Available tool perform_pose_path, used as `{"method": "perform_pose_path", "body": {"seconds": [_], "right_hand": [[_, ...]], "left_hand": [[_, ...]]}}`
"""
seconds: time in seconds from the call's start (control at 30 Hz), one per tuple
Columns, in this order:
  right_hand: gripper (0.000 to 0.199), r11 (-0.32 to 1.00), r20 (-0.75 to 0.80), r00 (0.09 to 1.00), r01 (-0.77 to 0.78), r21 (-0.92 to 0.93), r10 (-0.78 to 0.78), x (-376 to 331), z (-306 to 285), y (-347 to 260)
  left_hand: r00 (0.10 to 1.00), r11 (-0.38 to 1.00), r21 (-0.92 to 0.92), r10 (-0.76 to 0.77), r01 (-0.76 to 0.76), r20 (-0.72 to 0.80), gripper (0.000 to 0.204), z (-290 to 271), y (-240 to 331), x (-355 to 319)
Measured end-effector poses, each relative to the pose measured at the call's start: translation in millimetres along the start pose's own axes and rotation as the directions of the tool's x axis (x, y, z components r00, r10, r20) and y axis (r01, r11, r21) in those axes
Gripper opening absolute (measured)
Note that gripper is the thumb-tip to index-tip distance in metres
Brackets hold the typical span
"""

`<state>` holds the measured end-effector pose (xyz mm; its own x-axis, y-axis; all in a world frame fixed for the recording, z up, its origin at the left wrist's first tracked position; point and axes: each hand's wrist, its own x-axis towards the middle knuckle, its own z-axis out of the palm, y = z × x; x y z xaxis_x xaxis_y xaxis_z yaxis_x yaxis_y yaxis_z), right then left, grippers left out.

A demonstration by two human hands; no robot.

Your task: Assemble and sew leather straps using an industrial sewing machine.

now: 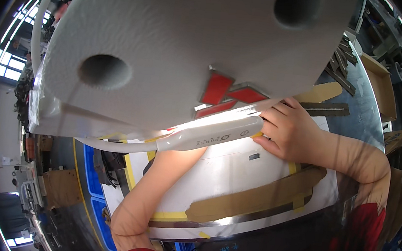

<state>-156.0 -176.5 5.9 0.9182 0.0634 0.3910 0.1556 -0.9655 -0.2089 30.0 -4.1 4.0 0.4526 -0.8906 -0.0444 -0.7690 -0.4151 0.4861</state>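
A large white machine head with two round dark recesses and a red emblem fills the upper view. A white lit lamp bar with a cable runs along its lower edge. My right hand is beside the lamp's right end, its fingers curled and the thumb bent under. A bit of yellow shows by the thumb; what the hand holds is hidden. My left forearm reaches up beneath the lamp, and the left hand is hidden behind it. Below lies a white work surface with a small dark piece on it.
A brown padded strip is taped along the near edge. Dark metal strips lie at the far right of the table, near a cardboard box. Blue bins stand at the left, past a dark bundle.
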Motion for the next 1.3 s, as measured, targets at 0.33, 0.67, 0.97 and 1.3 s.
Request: {"method": "perform_pose_path", "body": {"seconds": [0.33,0.67,0.97,1.3], "right_hand": [[0.038,1.0,0.015,1.0,-0.021,0.017,0.021,-4,0,5],[0.038,1.0,0.026,1.0,-0.016,-0.003,0.016,-1,-4,2],[0.03,0.996,-0.04,0.997,0.056,-0.067,-0.058,6,-6,4],[0.024,0.999,0.014,0.999,0.03,-0.027,-0.029,5,-7,2]], "left_hand": [[0.984,0.932,-0.342,-0.066,0.12,0.165,0.027,-23,18,-12],[0.986,0.988,-0.112,0.089,-0.106,-0.141,0.021,13,-1,-2],[0.987,0.978,-0.151,0.13,-0.143,-0.093,0.017,20,-4,3],[0.738,0.765,0.389,0.625,-0.514,-0.255,0.019,26,11,-3]]}}
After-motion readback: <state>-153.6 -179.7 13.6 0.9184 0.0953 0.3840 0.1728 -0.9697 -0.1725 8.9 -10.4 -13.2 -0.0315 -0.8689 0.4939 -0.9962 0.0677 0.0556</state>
